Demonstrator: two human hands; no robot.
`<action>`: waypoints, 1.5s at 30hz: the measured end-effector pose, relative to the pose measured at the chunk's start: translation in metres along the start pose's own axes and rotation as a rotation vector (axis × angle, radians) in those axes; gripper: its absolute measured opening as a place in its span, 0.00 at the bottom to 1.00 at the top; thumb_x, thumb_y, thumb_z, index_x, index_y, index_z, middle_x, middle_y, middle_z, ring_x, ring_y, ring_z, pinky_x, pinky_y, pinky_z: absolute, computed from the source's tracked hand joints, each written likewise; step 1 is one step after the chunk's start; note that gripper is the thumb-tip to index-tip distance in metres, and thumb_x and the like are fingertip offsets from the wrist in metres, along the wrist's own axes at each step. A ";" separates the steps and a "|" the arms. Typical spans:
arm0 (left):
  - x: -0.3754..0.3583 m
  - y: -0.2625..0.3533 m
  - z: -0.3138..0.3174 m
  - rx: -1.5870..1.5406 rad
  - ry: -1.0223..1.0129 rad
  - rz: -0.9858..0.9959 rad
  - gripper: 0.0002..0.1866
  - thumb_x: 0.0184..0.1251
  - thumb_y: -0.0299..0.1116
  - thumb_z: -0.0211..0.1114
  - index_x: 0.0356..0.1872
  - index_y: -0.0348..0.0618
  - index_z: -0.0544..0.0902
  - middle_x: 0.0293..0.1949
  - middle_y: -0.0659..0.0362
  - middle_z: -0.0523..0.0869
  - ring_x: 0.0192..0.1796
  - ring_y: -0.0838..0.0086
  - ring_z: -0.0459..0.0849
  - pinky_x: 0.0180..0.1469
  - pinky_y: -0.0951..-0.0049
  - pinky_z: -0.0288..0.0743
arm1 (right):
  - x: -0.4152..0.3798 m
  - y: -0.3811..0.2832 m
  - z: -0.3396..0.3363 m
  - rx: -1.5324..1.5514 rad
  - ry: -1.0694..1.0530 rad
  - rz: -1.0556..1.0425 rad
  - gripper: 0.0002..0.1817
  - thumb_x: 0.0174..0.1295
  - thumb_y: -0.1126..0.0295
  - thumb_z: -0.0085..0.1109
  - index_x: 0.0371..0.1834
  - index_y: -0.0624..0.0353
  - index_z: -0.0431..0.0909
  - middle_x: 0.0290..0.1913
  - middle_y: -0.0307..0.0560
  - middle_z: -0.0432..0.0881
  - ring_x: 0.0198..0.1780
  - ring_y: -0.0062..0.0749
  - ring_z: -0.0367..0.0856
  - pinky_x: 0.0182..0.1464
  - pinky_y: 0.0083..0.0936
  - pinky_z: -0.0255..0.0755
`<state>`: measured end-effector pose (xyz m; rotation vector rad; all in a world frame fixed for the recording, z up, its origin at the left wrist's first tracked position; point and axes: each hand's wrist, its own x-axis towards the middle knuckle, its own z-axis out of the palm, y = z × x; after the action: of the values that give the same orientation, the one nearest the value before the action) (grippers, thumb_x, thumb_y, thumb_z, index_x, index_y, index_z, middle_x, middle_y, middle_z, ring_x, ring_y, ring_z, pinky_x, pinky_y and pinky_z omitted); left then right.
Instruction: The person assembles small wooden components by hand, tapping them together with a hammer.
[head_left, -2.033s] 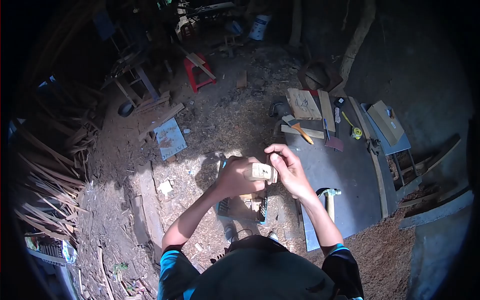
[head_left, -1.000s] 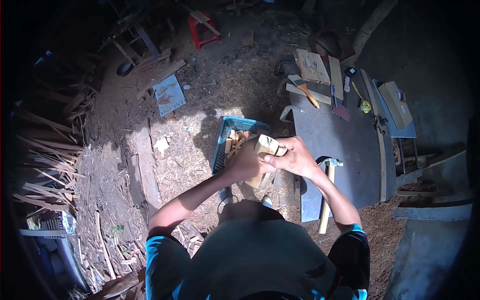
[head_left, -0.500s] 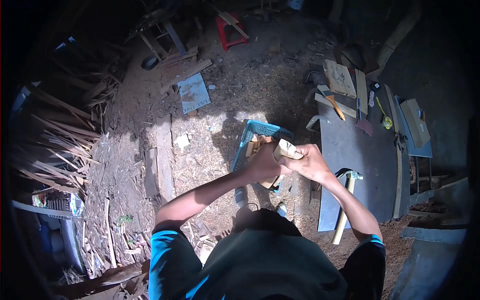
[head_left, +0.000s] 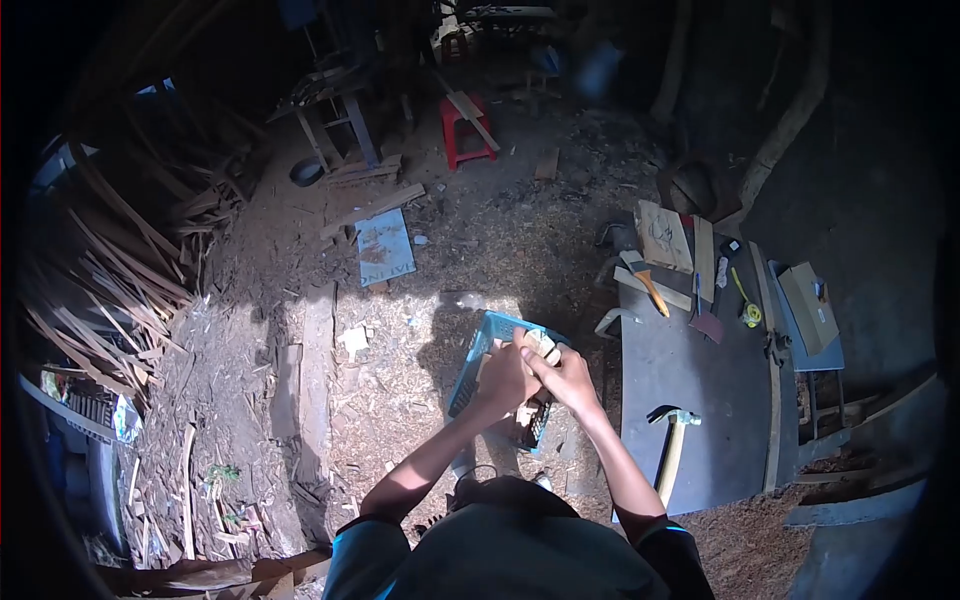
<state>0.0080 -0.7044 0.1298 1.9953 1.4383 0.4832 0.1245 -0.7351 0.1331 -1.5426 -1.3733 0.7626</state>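
Observation:
My left hand [head_left: 506, 380] and my right hand [head_left: 570, 383] meet above a blue plastic crate [head_left: 494, 325], fingers closed around light wooden blocks [head_left: 541, 343]. The pale ends of the blocks poke out between the thumbs and fingers at the top of the grip. How many pieces each hand holds, I cannot tell. Beneath the hands, more wood pieces lie in the crate, partly covered by my hands and wrists. To the right of my right forearm, a claw hammer [head_left: 672, 450] rests on a dark-topped table [head_left: 715, 390].
Along the table's far end lie a paintbrush [head_left: 647, 286], a thick wood slab [head_left: 663, 237] and a yellow tape measure [head_left: 751, 315]. A red stool [head_left: 465, 143] stands ahead. Thin wood strips [head_left: 110, 290] are heaped at left. A pale blue sheet [head_left: 384, 248] lies on the shaving-strewn floor.
The view has tilted up, showing more of the far ground. Both hands stay together over the crate with the wooden blocks; the arms have drawn closer together and the grip has shifted slightly.

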 end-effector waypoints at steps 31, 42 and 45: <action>0.019 0.001 -0.058 -0.090 -0.393 0.308 0.36 0.34 0.37 0.68 0.53 0.37 0.71 0.34 0.50 0.82 0.37 0.64 0.83 0.42 0.68 0.74 | -0.011 -0.038 -0.012 0.090 -0.171 -0.126 0.11 0.52 0.75 0.51 0.32 0.75 0.70 0.24 0.59 0.79 0.23 0.35 0.81 0.24 0.27 0.74; 0.042 0.021 -0.065 -0.125 -0.523 0.415 0.32 0.34 0.32 0.71 0.49 0.41 0.72 0.39 0.57 0.82 0.41 0.75 0.79 0.45 0.74 0.71 | -0.012 -0.050 -0.025 0.195 -0.051 -0.072 0.10 0.50 0.76 0.54 0.36 0.67 0.75 0.32 0.60 0.80 0.35 0.44 0.82 0.38 0.32 0.73; 0.039 0.031 -0.058 -0.090 -0.539 0.359 0.32 0.38 0.32 0.70 0.50 0.40 0.70 0.39 0.57 0.82 0.41 0.74 0.80 0.45 0.73 0.72 | -0.011 -0.026 -0.020 0.184 0.014 -0.042 0.12 0.49 0.74 0.54 0.35 0.71 0.72 0.30 0.58 0.79 0.32 0.42 0.82 0.34 0.31 0.74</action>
<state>0.0077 -0.6583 0.1913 2.1028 0.7257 0.1297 0.1295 -0.7508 0.1636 -1.3688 -1.2843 0.8272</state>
